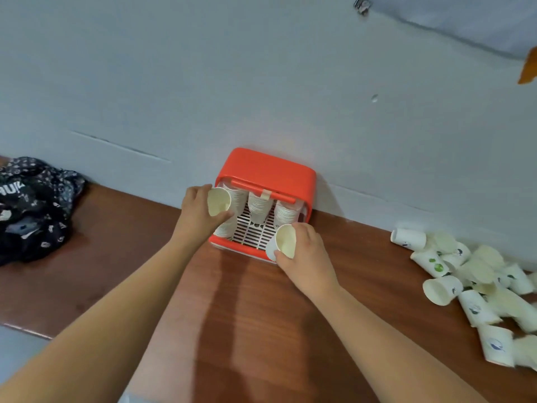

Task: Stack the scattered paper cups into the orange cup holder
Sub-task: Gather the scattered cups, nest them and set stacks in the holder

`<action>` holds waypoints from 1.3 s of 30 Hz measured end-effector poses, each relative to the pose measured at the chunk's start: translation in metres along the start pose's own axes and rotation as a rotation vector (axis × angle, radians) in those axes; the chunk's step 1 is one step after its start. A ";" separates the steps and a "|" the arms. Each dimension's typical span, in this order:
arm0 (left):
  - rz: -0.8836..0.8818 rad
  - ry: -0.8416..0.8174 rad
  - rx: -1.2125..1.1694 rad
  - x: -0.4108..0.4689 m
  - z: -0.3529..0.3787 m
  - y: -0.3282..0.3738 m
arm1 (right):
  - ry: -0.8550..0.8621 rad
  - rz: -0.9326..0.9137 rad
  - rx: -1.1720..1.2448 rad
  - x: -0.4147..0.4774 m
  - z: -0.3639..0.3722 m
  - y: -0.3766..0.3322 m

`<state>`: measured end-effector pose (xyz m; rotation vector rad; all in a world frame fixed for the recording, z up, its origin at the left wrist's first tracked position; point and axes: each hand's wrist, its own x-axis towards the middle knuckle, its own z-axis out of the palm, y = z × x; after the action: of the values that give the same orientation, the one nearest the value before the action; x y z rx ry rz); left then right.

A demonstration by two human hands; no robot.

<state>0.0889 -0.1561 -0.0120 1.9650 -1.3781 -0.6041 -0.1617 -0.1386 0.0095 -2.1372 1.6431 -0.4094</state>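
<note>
Holder [270, 167] orange, with white slatted grille [252, 231]. Cups [476, 283] white, cream inside, green and blue prints. Table [255, 330] reddish-brown. Cloth [32, 207] was black, white-patterned.

Table [247, 330], orange holder [268, 167], scattered cups [476, 270], dark bag [32, 207]

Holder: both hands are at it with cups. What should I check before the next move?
1. Left hand grip on left cup: ok, fingers round it.
2. Right hand grip on right cup: ok.
3. Holder front open: ok, stacks exposed.
4. Room left on the stacks: cannot tell.
5. All cups stacked: not ok, a pile lies on the table at right.
</note>
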 end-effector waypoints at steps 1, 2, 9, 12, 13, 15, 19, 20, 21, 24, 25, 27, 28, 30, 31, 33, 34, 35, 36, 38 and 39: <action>0.009 -0.011 0.032 0.005 0.003 -0.006 | -0.004 0.012 0.003 0.003 0.005 -0.001; 0.016 -0.019 0.061 0.010 0.007 -0.011 | -0.008 0.021 0.006 0.006 0.011 -0.001; 0.054 -0.236 0.203 0.027 0.032 -0.037 | -0.016 0.123 0.111 0.026 0.045 -0.004; 0.051 -0.224 0.164 0.030 0.039 -0.044 | -0.022 0.181 0.137 0.040 0.060 -0.005; 0.057 -0.220 0.162 0.029 0.039 -0.046 | -0.023 0.191 0.142 0.045 0.065 -0.005; 0.069 -0.224 0.127 0.028 0.039 -0.050 | -0.026 0.193 0.164 0.054 0.075 -0.006; 0.099 -0.072 0.083 0.014 0.031 -0.057 | -0.040 0.184 0.186 0.069 0.091 -0.005; 0.125 0.015 0.082 0.007 0.030 -0.056 | -0.039 0.180 0.184 0.072 0.093 -0.003; 0.153 0.078 0.064 -0.003 0.030 -0.054 | -0.038 0.173 0.175 0.074 0.095 -0.001; 0.207 -0.107 -0.106 -0.037 0.041 -0.045 | -0.059 0.127 0.102 0.073 0.102 0.009; 0.214 -0.215 -0.135 -0.045 0.050 -0.043 | -0.070 0.112 0.079 0.072 0.103 0.013; 0.191 -0.292 -0.174 -0.049 0.074 -0.044 | -0.103 0.118 0.082 0.070 0.106 0.022; 0.151 -0.293 -0.196 -0.047 0.086 -0.045 | -0.126 0.133 0.092 0.069 0.107 0.025; 0.053 -0.298 -0.197 -0.039 0.105 -0.043 | -0.161 0.148 0.104 0.068 0.109 0.031; 0.025 -0.303 -0.185 -0.036 0.113 -0.041 | -0.170 0.153 0.111 0.069 0.111 0.034; 0.020 -0.312 -0.185 -0.029 0.124 -0.040 | -0.183 0.169 0.118 0.070 0.114 0.038; 0.017 -0.311 -0.194 -0.025 0.128 -0.039 | -0.190 0.181 0.124 0.070 0.116 0.041; 0.011 -0.302 -0.202 -0.021 0.131 -0.040 | -0.194 0.194 0.140 0.071 0.117 0.042; 0.002 -0.294 -0.204 -0.018 0.133 -0.042 | -0.193 0.210 0.163 0.071 0.119 0.043; -0.005 -0.282 -0.192 -0.013 0.137 -0.042 | -0.177 0.250 0.226 0.070 0.122 0.045; -0.005 -0.277 -0.182 -0.012 0.139 -0.043 | -0.165 0.274 0.261 0.069 0.123 0.047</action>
<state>0.0165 -0.1697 -0.1376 1.7888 -1.4250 -0.9987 -0.1260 -0.1977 -0.1217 -1.6834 1.6566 -0.3315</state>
